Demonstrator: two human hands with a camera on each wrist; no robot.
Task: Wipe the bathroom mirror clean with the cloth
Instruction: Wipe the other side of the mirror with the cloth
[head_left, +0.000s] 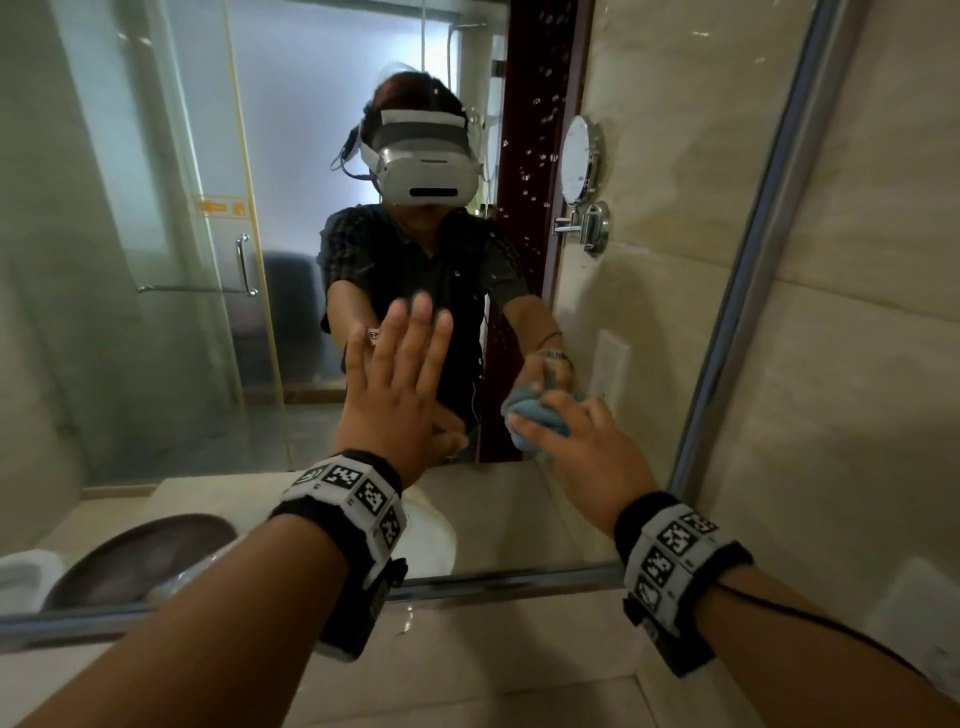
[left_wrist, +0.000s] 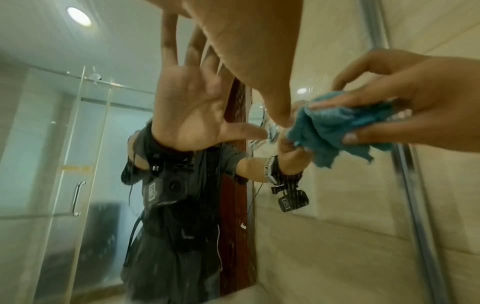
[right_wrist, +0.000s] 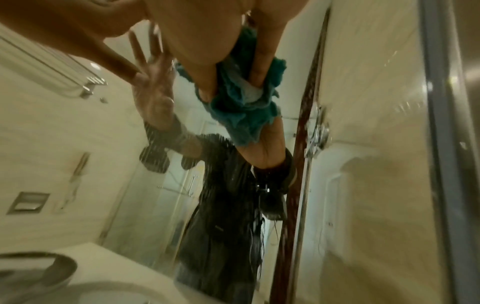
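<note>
**Wiping the lower right of the mirror, droplets up top not dealt with yet**

Scrubbing away at the mirror (head_left: 156, 208) with a bunched blue cloth (head_left: 540, 415), low down near the right frame edge. The right hand (head_left: 587, 447) has its fingers curled round the wad and pushes it onto the glass. The left hand (head_left: 400, 384) is spread flat, fingers straight, palm toward the glass just beside the cloth; looks like bracing, though I can't swear it's touching.

So we're mid-wipe, I'd say. Water droplets (head_left: 535, 150) speckle the glass higher up, over the reflected dark door strip, so the next move probably calls for sweeping the cloth upward there with steady pressure.

The head view is the only one showing those droplets clearly, plus the dark basin (head_left: 130, 561) below. From the left wrist you get the reflected open palm and the cloth (left_wrist: 345, 127) pinched between fingertips. In the right wrist view the cloth (right_wrist: 241, 115) bunches up against its own reflection, so contact seems real.
</note>
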